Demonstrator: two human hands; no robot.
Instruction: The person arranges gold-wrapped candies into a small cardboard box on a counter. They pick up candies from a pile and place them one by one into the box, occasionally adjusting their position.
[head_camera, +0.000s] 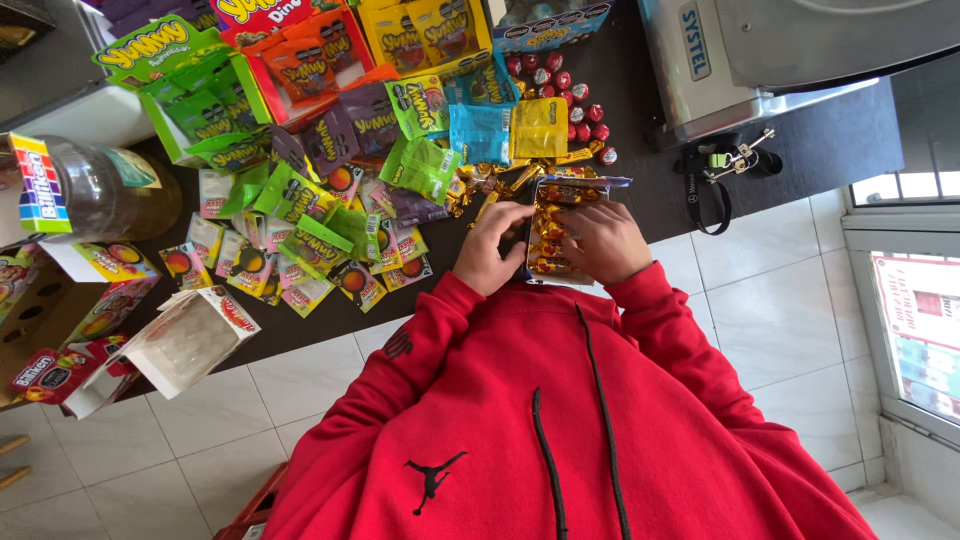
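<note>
A small open display box (556, 190) filled with gold-wrapped candy bars sits on the dark counter (820, 130) right in front of me. My left hand (491, 247) rests on the box's left side, fingers curled over the bars. On the box's right side lies my right hand (603, 240), its fingers touching the gold wrappers inside. More loose gold bars (490, 185) lie just beyond the box. My red hooded sweatshirt fills the lower part of the view.
Many bright candy bags (330, 200) cover the counter's left half, with display cartons (300, 50) behind. Red foil chocolates (580, 105) lie at the back. A clear jar (95, 190), an empty white box (190, 340), a grey machine (760, 50) and keys on a strap (735, 160) stand around.
</note>
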